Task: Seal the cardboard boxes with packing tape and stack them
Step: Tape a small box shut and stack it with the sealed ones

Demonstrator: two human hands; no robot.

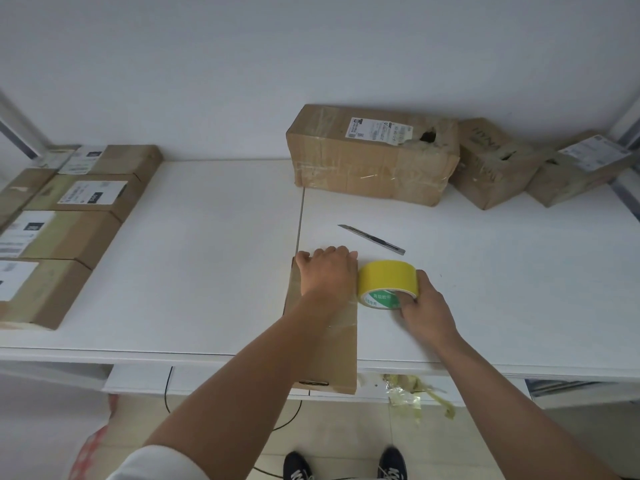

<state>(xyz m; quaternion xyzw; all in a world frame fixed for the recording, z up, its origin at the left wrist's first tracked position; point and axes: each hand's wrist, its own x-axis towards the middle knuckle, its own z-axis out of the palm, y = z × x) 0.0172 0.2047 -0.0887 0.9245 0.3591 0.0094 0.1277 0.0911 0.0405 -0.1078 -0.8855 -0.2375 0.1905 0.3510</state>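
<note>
Taping narrow cardboard box (332,348), far end hidden.
Left hand (327,271) flat, pressing; right hand (420,306) gripping glossy yellow tape roll (386,282).

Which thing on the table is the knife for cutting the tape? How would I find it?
Start at the white table and find the bright yellow tape roll that the right hand grips. Just behind it, toward the big torn box, lies the utility knife. It is the only thin, grey metal thing there, lying flat by itself.
</note>
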